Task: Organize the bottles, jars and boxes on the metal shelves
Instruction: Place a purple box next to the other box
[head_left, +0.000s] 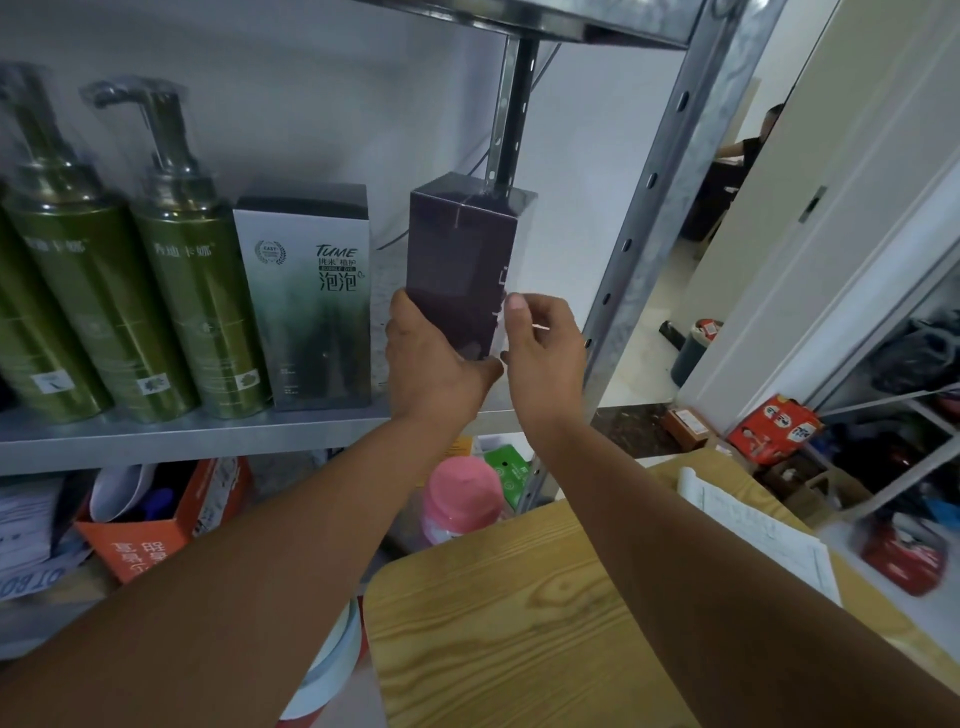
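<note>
Centre of frame: a dark purple box (457, 270) stands upright at the right end of the metal shelf (182, 441), just left of the perforated upright (654, 182). Its base is hidden behind the hands, so contact with the shelf cannot be confirmed.

The left hand (431, 358) grasps the box's lower left side, thumb up along the front. The right hand (545, 348) pinches its lower right edge, fingers curled.

Just left of the box stands a grey-green box (306, 301) marked TUME, then a row of green pump bottles (202, 291) toward the left edge.

Below the shelf: a pink-capped bottle (460, 499) and an orange carton (156, 540). Lower right: a wooden desk (509, 623) carrying papers (753, 535).
</note>
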